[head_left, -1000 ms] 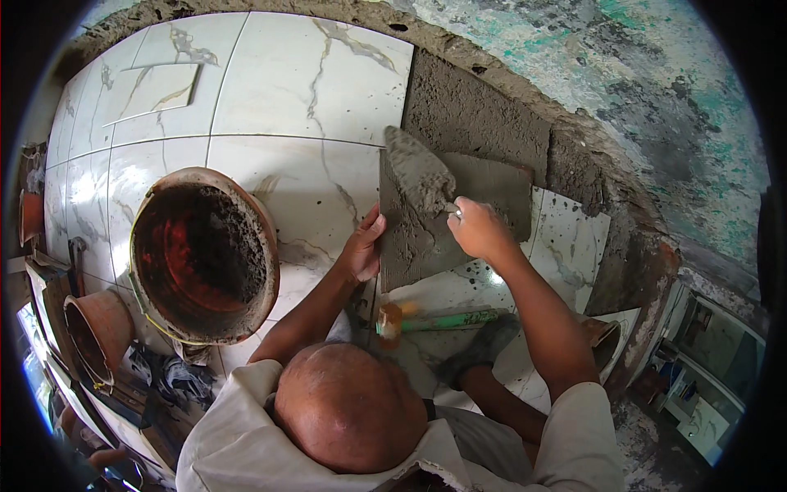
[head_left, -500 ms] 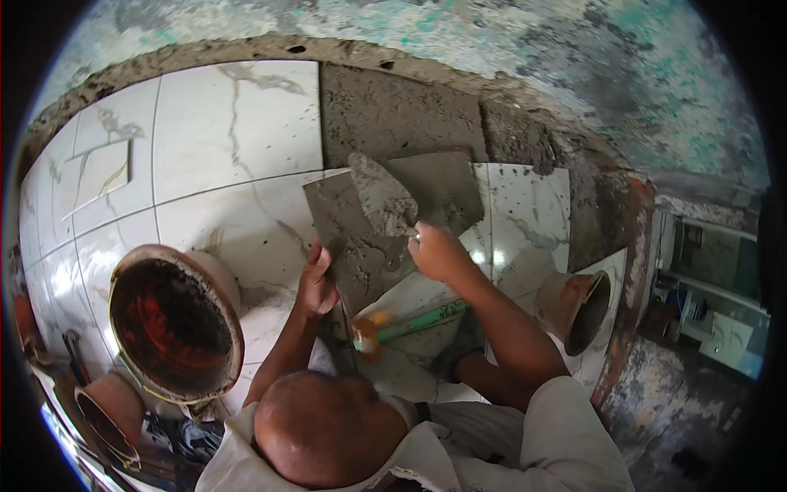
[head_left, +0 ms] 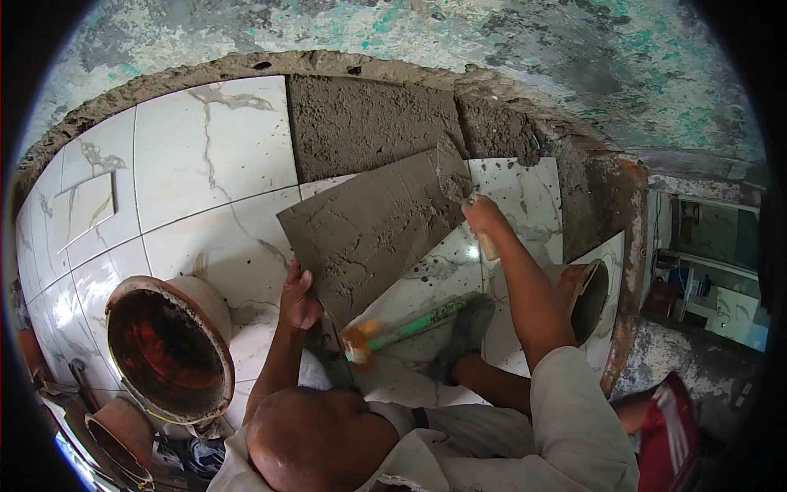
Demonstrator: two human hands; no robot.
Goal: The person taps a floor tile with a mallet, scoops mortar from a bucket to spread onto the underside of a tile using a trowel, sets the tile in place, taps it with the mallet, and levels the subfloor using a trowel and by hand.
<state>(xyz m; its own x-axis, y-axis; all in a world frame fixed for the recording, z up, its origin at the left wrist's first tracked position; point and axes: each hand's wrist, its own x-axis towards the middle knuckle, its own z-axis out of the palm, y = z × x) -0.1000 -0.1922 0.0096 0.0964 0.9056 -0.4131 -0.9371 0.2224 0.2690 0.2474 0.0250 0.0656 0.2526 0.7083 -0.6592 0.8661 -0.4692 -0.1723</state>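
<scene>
Two arms (head_left: 533,299) extend, right hand (head_left: 485,215) clenched round trowel (head_left: 452,170), left hand (head_left: 300,299) at mortared tile (head_left: 377,230), its grip unclear.

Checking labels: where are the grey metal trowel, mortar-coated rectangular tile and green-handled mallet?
Grey metal trowel (head_left: 452,170), head view: blade.
Mortar-coated rectangular tile (head_left: 377,234), head view: coated face.
Green-handled mallet (head_left: 411,326), head view: handle.

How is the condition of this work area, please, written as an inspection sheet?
Surface: white veined floor tiles, dark specks on some; rough grey mortar at the far side.
Things: mortar-smeared slab; trowel, blade at the slab's far right end.
Clutter: mallet, buckets, small tile piece.
Hands: right hand grips the trowel; left hand at the slab's left edge, grip unclear.
Cables: none clearly seen.
Surroundings: patchy painted wall; another person's red clothing, lower right.
</scene>
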